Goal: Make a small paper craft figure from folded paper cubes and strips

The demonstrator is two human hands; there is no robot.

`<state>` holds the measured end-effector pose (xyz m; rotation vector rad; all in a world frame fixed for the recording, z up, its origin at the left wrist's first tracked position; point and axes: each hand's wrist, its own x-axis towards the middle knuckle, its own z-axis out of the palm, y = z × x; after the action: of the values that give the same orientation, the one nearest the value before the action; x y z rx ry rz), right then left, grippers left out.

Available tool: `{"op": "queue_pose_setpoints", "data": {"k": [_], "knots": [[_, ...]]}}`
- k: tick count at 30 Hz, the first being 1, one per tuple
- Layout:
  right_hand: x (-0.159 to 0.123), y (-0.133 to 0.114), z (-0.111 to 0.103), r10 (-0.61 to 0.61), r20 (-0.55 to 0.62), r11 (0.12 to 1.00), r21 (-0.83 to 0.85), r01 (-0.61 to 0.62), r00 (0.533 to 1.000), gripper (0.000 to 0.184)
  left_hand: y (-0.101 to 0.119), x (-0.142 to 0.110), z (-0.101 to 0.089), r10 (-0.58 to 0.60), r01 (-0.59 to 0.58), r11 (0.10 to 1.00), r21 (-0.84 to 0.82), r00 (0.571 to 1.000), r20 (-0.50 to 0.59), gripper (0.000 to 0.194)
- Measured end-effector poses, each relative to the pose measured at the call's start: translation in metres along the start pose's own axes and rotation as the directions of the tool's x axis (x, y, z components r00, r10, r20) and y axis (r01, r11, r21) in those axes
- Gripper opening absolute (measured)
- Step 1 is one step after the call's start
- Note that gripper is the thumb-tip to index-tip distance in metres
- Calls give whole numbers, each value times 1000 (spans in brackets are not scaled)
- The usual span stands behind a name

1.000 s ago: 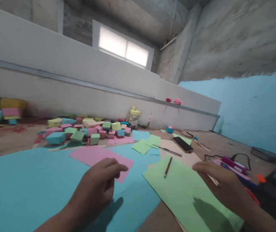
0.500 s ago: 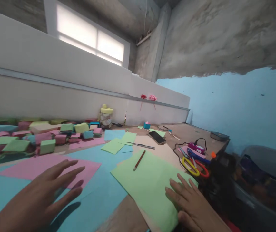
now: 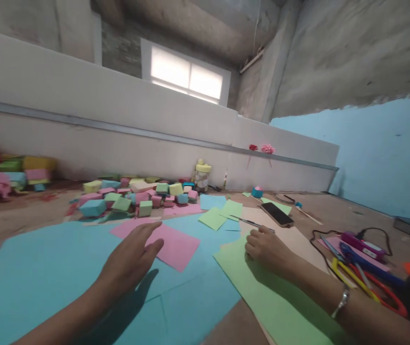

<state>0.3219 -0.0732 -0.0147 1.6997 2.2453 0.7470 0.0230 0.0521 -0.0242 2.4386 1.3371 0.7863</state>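
Observation:
My left hand (image 3: 133,261) hovers over the blue sheet (image 3: 64,268), beside the pink sheet (image 3: 179,244). Its fingers are stretched out, the thumb apart, and it holds nothing. My right hand (image 3: 266,247) is closed on the green sheet (image 3: 280,302), fingers curled round the pencil that lay there; the hand hides nearly all of it. Just beyond the right hand lie a slim metal craft knife or similar tool (image 3: 251,223) and a phone (image 3: 277,213). Small green paper squares (image 3: 212,218) rest on the blue sheet.
Folded paper boxes (image 3: 145,208) pile up at the back left. A yellow-lidded jar (image 3: 202,177) stands by the wall. On the right are yellow-handled scissors (image 3: 352,278), red-handled scissors (image 3: 388,297) and a purple device (image 3: 363,247) with a black cable.
My right hand has moved from the green sheet's right side to the pencil and closed on it. The left hand has moved over beside the pink sheet. The view has swung left.

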Motion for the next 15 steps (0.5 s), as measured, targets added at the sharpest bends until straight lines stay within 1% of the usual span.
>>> {"op": "queue_pose_setpoints", "data": {"k": [2, 4, 7, 9, 12, 15], "knots": [[-5, 10, 1, 70, 13, 997, -24, -70, 997, 13, 0, 1, -3, -34, 33, 999, 22, 999, 23, 50], [-14, 25, 2, 172, 14, 984, -45, -171, 985, 10, 1, -3, -2, -18, 16, 999, 51, 999, 49, 47], [-26, 49, 8, 327, 30, 944, -56, -325, 944, 8, 6, -12, 1, 52, -62, 994, 92, 992, 112, 40], [-32, 59, 14, 371, 57, 929, -25, -370, 927, 12, 11, -18, 2, 116, -135, 985, 106, 978, 171, 34], [-37, 58, 16, 382, 79, 921, 51, -386, 921, 20, 16, -22, 0, 165, -196, 973, 122, 960, 225, 31], [-44, 40, 2, 366, 94, 918, 128, -376, 926, 25, 17, -22, -2, 184, -219, 966, 134, 955, 234, 36]]}}
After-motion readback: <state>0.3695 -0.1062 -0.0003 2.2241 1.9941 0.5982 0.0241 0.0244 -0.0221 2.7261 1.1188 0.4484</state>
